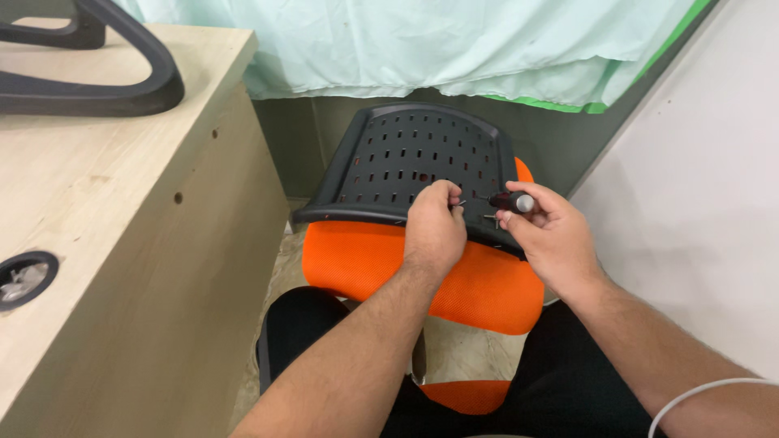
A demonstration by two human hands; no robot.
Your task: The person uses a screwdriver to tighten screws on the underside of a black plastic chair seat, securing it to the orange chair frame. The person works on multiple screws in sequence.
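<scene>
An orange seat cushion rests on my lap with its black slotted plastic base plate facing up. My left hand pinches a small screw at the plate's near edge. My right hand is closed around a screwdriver with a black handle and grey end cap; its tip points left toward the screw. The two hands are close together over the right near side of the plate.
A light wooden desk stands at the left with a round cable grommet and a black plastic chair part on top. A pale green cloth hangs behind. A white wall is at the right, and a white cable crosses my right arm.
</scene>
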